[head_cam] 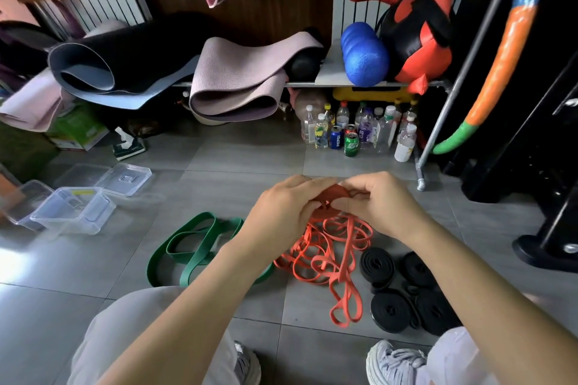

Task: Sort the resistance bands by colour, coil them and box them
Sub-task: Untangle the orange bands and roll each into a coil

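Fingers (312, 186) of the left hand (281, 206) and right hand (386, 203) pinch a partly coiled orange band (337, 192) at centre frame. Its tail drops into the orange tangle (325, 256) on the tiled floor (219, 159). Left of it, green bands (194, 247) lie loose, partly hidden by the left forearm. At lower right sit black coils (377, 266). At far left, clear boxes (75, 211) stand open, with bottles (359, 128) beyond.

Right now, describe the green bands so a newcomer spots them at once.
On the grey tiled floor, look left of the orange tangle. The green bands lie there in loose loops, wider than the orange and uncoiled, unlike the black coils.
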Demonstrator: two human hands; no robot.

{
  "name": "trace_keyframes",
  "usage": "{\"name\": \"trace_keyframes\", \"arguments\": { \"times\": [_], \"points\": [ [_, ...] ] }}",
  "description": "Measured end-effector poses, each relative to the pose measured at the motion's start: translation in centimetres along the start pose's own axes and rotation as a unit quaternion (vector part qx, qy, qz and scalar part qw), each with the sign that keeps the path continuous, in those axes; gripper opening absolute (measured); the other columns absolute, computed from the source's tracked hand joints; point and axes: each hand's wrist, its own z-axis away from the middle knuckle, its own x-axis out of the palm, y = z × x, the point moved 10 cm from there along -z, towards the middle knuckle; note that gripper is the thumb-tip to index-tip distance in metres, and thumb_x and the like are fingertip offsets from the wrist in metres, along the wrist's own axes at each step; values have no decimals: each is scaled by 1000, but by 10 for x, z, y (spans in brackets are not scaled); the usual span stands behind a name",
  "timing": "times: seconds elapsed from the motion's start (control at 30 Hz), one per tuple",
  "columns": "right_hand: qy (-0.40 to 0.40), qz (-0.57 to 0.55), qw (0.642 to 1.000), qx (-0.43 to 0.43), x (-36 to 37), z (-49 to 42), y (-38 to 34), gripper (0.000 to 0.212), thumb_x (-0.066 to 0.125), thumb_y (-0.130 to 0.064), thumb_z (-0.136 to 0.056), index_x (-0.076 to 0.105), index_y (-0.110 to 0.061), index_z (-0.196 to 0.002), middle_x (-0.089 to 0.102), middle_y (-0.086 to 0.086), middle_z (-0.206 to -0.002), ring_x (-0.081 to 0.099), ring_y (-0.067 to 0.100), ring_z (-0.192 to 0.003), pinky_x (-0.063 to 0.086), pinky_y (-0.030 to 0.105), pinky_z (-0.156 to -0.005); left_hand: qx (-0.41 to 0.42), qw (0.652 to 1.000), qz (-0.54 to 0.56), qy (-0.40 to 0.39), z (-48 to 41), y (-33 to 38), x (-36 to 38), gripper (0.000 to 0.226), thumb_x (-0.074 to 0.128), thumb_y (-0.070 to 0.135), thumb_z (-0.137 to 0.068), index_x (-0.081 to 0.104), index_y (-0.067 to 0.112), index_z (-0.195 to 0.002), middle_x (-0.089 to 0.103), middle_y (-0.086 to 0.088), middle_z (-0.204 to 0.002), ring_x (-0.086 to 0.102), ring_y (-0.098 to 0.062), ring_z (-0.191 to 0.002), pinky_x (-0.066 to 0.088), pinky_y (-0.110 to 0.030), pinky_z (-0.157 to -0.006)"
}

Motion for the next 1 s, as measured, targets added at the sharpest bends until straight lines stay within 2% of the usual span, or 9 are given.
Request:
{"name": "trace_keyframes", "arguments": {
  "times": [0.17, 0.33, 0.47, 0.53, 0.63, 0.7, 0.77, 0.87, 1.0],
  "points": [
    [34, -128, 991, 10, -14, -1, -6, 28, 75, -8, -74, 68, -33, -84, 73, -6, -84, 70, 14, -79, 57, 32, -79, -106, 980, 154, 72, -1, -21, -12, 43, 64, 6, -85, 64, 36, -116, 62, 17, -95, 60, 0, -86, 50, -21, -83],
    [48, -223, 973, 33, -12, -3, -4, 23, 75, -4, -71, 69, -24, -81, 72, -12, -71, 68, 4, -70, 53, 15, -69, -187, 884, 393, 170, 1, -37, -26, 45, 61, -9, -84, 61, 30, -105, 68, 11, -94, 67, -3, -77, 52, -17, -63],
    [75, -317, 944, 45, -6, 1, -4, 16, 71, -5, -74, 70, -19, -82, 73, 2, -72, 69, 16, -65, 57, 22, -64, -182, 869, 431, 158, 0, -34, -25, 37, 60, -8, -85, 59, 15, -114, 67, -7, -98, 67, -7, -79, 53, -21, -63],
    [90, -294, 951, 37, -11, -1, -4, 17, 71, -5, -75, 71, -20, -83, 74, 4, -78, 70, 20, -70, 58, 27, -68, -203, 866, 438, 134, 1, -35, -17, 34, 61, -6, -85, 58, 20, -107, 66, -7, -96, 68, -9, -77, 54, -22, -64],
    [86, -189, 978, 9, -17, -3, -6, 24, 74, -4, -75, 68, -27, -80, 72, -3, -77, 69, 13, -70, 57, 23, -69, -184, 944, 253, 107, 0, -34, -21, 39, 66, 4, -84, 51, 31, -108, 59, 6, -111, 63, -5, -95, 54, -28, -78],
    [64, -128, 990, 13, -13, -4, -4, 22, 75, -8, -76, 68, -28, -83, 71, -4, -77, 69, 13, -70, 57, 24, -69, -74, 993, 59, 75, -4, -15, -22, 56, 67, 10, -82, 44, 32, -129, 49, 6, -127, 52, -11, -114, 48, -29, -88],
    [44, -72, 996, 14, -9, -4, -1, 19, 75, -13, -76, 72, -24, -90, 73, -3, -81, 70, 14, -73, 57, 30, -73, 32, 998, -41, 25, -2, 3, -8, 57, 61, 12, -86, 41, 32, -135, 48, 0, -129, 50, -20, -114, 50, -34, -87],
    [39, -46, 998, 7, -7, -3, -1, 20, 76, -13, -76, 74, -25, -92, 73, -6, -81, 69, 8, -72, 57, 30, -74, 17, 999, -20, 19, -3, -4, -6, 40, 49, 14, -89, 56, 30, -125, 61, 0, -113, 61, -22, -95, 56, -42, -76],
    [53, -111, 992, 10, -14, -3, -3, 27, 77, -11, -74, 68, -35, -81, 72, -11, -74, 68, 6, -67, 56, 23, -69, -28, 995, 77, 63, -1, -10, -14, 37, 53, 12, -86, 65, 29, -118, 63, 9, -101, 59, -7, -93, 54, -36, -79]
  ]
}}
